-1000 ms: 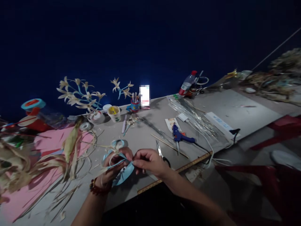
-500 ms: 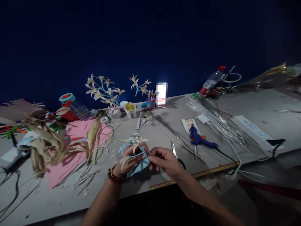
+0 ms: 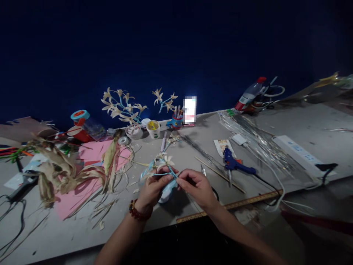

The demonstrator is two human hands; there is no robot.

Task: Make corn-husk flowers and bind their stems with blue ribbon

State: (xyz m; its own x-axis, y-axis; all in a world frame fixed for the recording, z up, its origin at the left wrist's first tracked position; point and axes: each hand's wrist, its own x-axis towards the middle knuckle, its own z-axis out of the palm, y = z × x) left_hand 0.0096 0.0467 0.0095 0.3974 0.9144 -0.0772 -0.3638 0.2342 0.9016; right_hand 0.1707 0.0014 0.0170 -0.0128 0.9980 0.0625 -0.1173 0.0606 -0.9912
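Observation:
My left hand (image 3: 154,186), with a red bead bracelet at the wrist, pinches the blue-wrapped stems of a handmade flower sprig (image 3: 168,159) with pale petals. My right hand (image 3: 196,186) is closed, thumb and forefinger together on the lower end of the same blue stem. Below and behind the left hand lies light-blue material (image 3: 166,194), partly hidden by the fingers. Just right of my right hand, scissors (image 3: 203,170) lie partly covered by it.
Dried corn husks (image 3: 59,167) and pink paper (image 3: 68,202) lie at left. Flower sprigs stand in a cup (image 3: 134,132) at the back, beside a lit phone (image 3: 189,110). A blue glue gun (image 3: 237,165), thin wires (image 3: 200,149), a power strip (image 3: 296,151) and a bottle (image 3: 249,95) are at right.
My left hand has turned, so its back shows more and the flower sprig sits higher over the fingers. My right hand stays at the stem, with its grip shifted slightly.

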